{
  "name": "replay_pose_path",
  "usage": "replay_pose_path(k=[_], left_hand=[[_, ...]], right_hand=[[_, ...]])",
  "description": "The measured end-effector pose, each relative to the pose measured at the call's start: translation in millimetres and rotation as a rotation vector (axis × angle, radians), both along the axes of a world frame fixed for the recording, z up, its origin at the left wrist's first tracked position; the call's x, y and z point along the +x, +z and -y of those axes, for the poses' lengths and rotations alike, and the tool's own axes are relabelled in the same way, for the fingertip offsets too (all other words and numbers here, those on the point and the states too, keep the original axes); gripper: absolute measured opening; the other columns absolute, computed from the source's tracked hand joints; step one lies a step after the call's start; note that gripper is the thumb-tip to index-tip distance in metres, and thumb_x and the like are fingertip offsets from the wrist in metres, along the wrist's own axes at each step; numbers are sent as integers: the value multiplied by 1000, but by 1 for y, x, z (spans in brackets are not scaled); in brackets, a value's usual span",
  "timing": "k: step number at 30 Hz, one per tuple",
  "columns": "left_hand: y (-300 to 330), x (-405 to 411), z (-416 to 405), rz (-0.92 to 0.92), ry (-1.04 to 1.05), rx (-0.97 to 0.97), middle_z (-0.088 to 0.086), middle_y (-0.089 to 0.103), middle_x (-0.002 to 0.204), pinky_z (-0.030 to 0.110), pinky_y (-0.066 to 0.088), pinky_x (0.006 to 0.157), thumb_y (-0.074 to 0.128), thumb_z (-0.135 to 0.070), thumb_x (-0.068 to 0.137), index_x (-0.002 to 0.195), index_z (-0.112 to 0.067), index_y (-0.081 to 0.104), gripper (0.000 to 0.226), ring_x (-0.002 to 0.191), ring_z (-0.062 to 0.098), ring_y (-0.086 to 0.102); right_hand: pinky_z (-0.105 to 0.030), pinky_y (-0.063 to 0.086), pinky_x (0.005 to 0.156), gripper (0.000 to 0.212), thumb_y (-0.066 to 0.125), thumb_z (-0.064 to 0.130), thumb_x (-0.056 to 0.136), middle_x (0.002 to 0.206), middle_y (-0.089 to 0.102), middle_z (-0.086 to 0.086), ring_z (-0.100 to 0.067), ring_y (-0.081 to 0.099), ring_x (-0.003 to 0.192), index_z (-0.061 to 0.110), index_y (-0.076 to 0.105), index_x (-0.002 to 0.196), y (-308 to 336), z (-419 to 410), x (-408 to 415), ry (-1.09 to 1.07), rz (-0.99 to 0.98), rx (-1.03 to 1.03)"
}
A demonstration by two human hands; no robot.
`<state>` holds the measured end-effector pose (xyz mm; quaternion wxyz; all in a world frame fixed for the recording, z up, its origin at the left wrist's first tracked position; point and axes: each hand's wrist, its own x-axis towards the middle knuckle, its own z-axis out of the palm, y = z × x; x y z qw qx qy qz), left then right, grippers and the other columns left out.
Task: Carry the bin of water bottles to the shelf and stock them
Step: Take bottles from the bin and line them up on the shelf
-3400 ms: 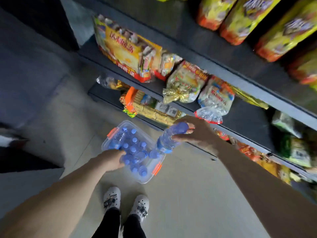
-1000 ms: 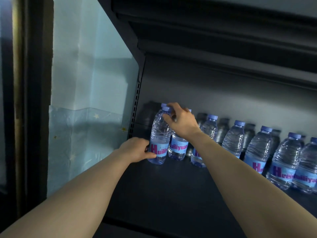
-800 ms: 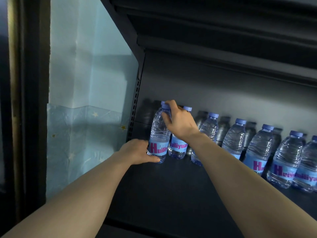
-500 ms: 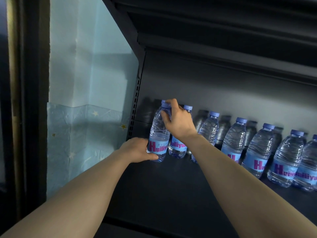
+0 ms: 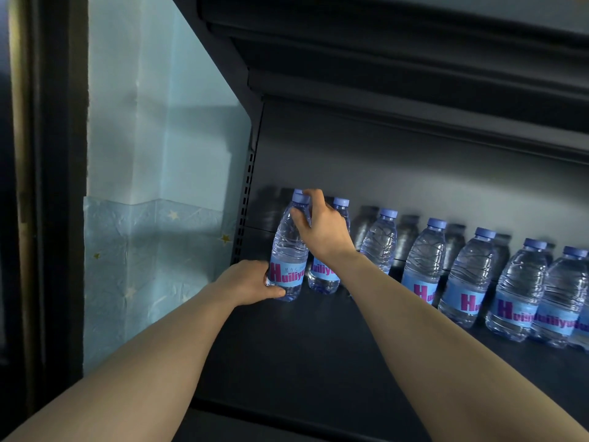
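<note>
Now we are gripping the leftmost bottle [image 5: 288, 250]: our left hand [image 5: 247, 283] is curling round its base, our right hand [image 5: 322, 229] pinching its neck. It is standing upright on the shelf [image 5: 318, 346], left of the bottle row [image 5: 478, 275].

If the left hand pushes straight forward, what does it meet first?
Nothing new: the left hand already grips the leftmost bottle. Behind that bottle, probably the shelf's back panel; depth is unclear.

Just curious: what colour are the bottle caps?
Pale purple-blue caps, clearest in the head view.
</note>
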<state>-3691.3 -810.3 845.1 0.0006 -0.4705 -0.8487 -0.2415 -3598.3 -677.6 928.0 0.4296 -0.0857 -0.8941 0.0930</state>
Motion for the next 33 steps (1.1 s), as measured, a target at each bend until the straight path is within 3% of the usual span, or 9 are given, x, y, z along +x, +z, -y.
replay_pose_path(k=[5,14,18,24,28,33], left_hand=[[-3,2,-4,43,20,24,-4,65,126,35,50,96,70,-56,80,133,-27,54,63,111,15,62],[-2,-1,-2,84,4,-5,-3,63,128,34,49,97,68,-53,83,137,-24,50,64,112,15,61],[0,4,4,59,27,-33,-4,64,119,33,51,92,70,-52,82,131,-20,53,60,104,14,61],[6,32,28,-65,144,12,0,60,127,37,50,93,69,-51,84,133,-18,46,63,112,19,59],[15,72,46,-231,214,43,-1,60,128,36,50,90,66,-52,86,130,-24,48,55,113,19,59],[21,136,67,-378,287,97,-1,61,125,40,51,89,64,-52,87,127,-25,50,51,111,21,58]], right_hand=[[-44,55,77,44,51,42,97,100,69,-9,-31,67,86,22,36,132,4,2,3,-39,61,-80],[-39,54,73,44,51,45,97,95,67,-5,-26,65,82,22,35,131,5,3,4,-55,98,-93],[-37,49,69,40,41,47,100,94,65,-6,-29,64,83,20,37,130,2,-1,10,-36,84,-64],[-44,50,79,45,43,39,100,115,60,-14,-35,56,105,13,40,136,-7,-8,60,-131,90,234],[-45,50,76,42,48,37,98,112,62,-12,-36,58,100,11,49,131,-15,-10,109,-229,137,413],[-45,50,77,38,53,37,93,109,63,-11,-36,59,98,11,57,121,-32,-13,182,-252,147,498]])
